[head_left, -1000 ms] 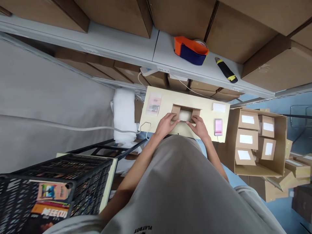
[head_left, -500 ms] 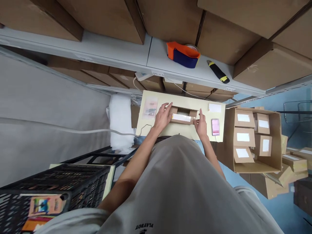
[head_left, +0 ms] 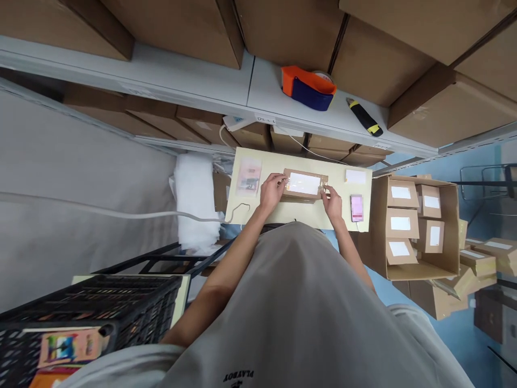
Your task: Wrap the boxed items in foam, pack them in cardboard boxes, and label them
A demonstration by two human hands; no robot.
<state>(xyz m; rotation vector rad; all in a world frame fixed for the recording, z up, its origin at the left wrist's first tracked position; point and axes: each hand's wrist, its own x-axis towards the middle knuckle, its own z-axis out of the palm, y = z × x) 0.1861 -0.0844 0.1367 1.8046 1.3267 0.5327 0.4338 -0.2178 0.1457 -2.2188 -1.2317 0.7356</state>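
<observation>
Both arms reach forward around the grey shirt (head_left: 299,307), the forearms (head_left: 236,258) slanting inward toward the two ends of a small box (head_left: 306,186). The box lies on the table (head_left: 311,215) in front of the body, long side across it, its white label (head_left: 302,182) facing up. The left hand (head_left: 272,193) is at the box's left end, back of the hand upward, fingers bent and drawn together, their tips over the top edge. The right hand (head_left: 332,203) sits at the other end, a touch nearer the body, its fingers curled and the foremost tips by the shiny tape (head_left: 323,186) there. Both wrists are nearly straight, and the left forearm shows for a longer stretch than the right. The fingertips are small and partly lost in glare, so whether either hand grips the box or only presses on it, I cannot tell. A phone (head_left: 357,208) lies to the right of the right hand, with a slip (head_left: 355,177) just beyond it; a sheet (head_left: 248,177) lies to the left of the left hand, and a cable (head_left: 194,216) bends over the table's near left corner
</observation>
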